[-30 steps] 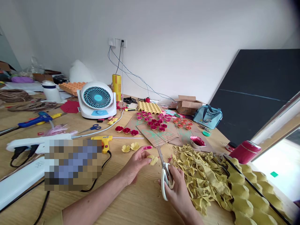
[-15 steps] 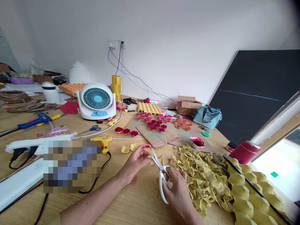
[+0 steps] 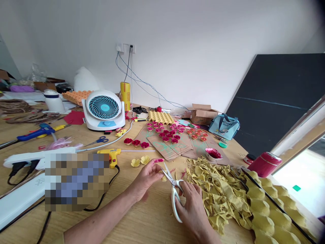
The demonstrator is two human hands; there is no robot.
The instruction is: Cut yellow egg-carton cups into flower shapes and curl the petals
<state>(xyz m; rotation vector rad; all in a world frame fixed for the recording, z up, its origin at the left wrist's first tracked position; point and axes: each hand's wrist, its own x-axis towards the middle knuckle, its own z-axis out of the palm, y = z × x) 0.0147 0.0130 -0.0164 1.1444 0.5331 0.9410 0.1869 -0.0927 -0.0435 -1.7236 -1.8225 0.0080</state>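
Note:
My left hand (image 3: 146, 178) pinches a small yellow egg-carton piece (image 3: 164, 177) just above the wooden table (image 3: 142, 223). My right hand (image 3: 193, 210) grips white-handled scissors (image 3: 172, 189), whose blades are apart and point up-left at that piece. Two finished yellow cardboard flowers (image 3: 140, 161) lie just beyond my left hand. A heap of yellow carton scraps (image 3: 220, 189) lies right of my right hand.
A yellow glue gun (image 3: 111, 156) and its black cord lie left of my hands. Red painted flowers (image 3: 167, 134) sit on cardboard sheets behind. Farther back stand a white fan (image 3: 104, 110), a yellow egg tray (image 3: 161, 117), a blue bag (image 3: 224, 126). A red cup (image 3: 264, 164) and yellow egg cartons (image 3: 274, 210) are at right.
The scissors swung from pointing straight up to pointing up-left and their blades opened at the yellow piece. My left hand stayed nearly in place.

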